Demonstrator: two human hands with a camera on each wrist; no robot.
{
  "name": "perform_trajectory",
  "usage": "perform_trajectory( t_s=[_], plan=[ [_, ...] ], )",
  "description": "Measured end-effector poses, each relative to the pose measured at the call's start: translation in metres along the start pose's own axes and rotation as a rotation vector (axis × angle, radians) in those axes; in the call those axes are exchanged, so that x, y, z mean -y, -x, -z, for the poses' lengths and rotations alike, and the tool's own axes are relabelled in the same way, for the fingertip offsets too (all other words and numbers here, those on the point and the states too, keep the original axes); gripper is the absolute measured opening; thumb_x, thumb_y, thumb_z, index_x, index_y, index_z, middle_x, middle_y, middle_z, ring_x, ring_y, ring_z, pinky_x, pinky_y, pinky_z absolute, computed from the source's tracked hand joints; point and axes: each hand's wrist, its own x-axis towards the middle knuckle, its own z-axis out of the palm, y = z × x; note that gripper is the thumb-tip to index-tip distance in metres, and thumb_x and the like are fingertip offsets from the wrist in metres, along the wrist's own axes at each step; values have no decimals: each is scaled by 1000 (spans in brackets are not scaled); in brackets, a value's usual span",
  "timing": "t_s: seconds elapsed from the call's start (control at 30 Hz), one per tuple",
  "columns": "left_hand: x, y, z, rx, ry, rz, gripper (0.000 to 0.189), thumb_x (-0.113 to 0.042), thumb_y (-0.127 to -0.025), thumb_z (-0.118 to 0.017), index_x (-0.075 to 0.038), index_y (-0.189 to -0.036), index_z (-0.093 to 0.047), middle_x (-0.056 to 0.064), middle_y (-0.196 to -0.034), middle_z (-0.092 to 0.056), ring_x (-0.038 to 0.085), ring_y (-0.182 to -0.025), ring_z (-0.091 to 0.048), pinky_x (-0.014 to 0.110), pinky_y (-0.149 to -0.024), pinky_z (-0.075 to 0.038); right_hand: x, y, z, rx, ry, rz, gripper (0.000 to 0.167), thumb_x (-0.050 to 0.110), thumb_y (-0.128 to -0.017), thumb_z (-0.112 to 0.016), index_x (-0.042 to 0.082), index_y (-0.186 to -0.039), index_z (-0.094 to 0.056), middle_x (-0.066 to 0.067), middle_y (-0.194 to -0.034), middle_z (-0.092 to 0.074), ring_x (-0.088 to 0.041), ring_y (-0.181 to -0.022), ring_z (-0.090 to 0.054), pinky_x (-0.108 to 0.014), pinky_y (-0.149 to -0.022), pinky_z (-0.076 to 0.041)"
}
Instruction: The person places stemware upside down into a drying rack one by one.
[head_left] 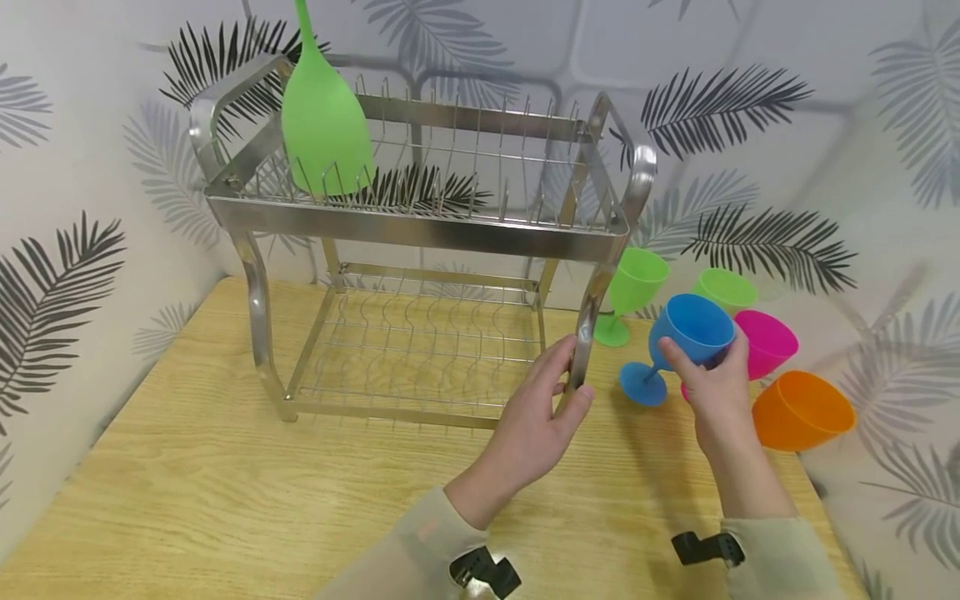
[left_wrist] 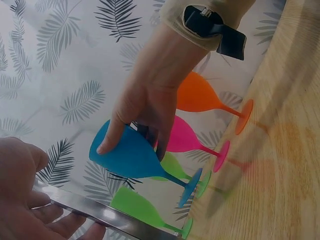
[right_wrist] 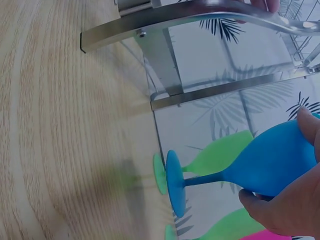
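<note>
My right hand holds a blue goblet by its bowl, thumb on one side and fingers round the other. Its foot looks raised off the table in the right wrist view. With thumb and fingers on either side, my left hand grips the front right leg of a two-tier metal dish rack. A green goblet stands upside down on the upper tier at the left, stem upward, its foot out of view. Beyond the blue one are a pink goblet and an orange goblet.
Two more green goblets stand upright at the back right: one green goblet beside the rack, another green goblet behind the blue one. The wooden table meets a leaf-patterned wall. Thin wire prongs rise from the upper tier.
</note>
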Motion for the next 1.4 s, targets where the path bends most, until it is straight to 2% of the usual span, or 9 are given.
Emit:
perform_trajectory(
  t_s=[0.1,0.33,0.6,0.87,1.2,1.4],
  plan=[
    [0,0,0,5,-2,-1,61,-28,-116,-54,-19,-173,-36,0,-177,-34,19,-152,-48,38,-120,-49,2,4,1,9,5,15,105,36,-102,-81,27,-176,-7,-10,-180,-23,-35,-166,-21,-55,-135,-23],
    [2,0,0,16,-17,14,61,-27,-116,-54,-19,-173,-35,-1,-178,-32,23,-149,-52,42,-119,-50,8,14,4,15,-4,27,101,34,-104,-80,27,-175,-8,-9,-180,-24,-34,-166,-20,-56,-134,-24],
    [3,-1,1,21,-3,-6,59,-29,-116,-54,-20,-172,-37,-2,-177,-34,22,-151,-49,46,-119,-51,20,27,5,6,0,35,102,36,-103,-81,30,-175,-9,-7,-181,-24,-34,-167,-18,-57,-135,-22],
    [2,1,3,15,23,4,60,-32,-117,-55,-21,-173,-37,-2,-175,-37,22,-152,-49,47,-120,-50,31,41,8,0,-71,71,99,30,-102,-82,28,-174,-14,-9,-178,-27,-34,-165,-21,-53,-135,-24],
    [1,3,5,13,64,42,58,-33,-117,-56,-26,-172,-38,-2,-171,-44,19,-153,-48,50,-121,-49,43,55,14,13,-116,124,95,24,-104,-80,28,-174,-16,-8,-175,-30,-34,-162,-23,-55,-134,-26],
    [-1,5,6,10,76,63,60,-32,-117,-56,-22,-173,-37,-1,-170,-45,20,-153,-49,48,-121,-49,51,65,15,12,-161,174,89,18,-104,-79,27,-171,-22,-7,-171,-35,-33,-160,-26,-53,-134,-25]
  ],
)
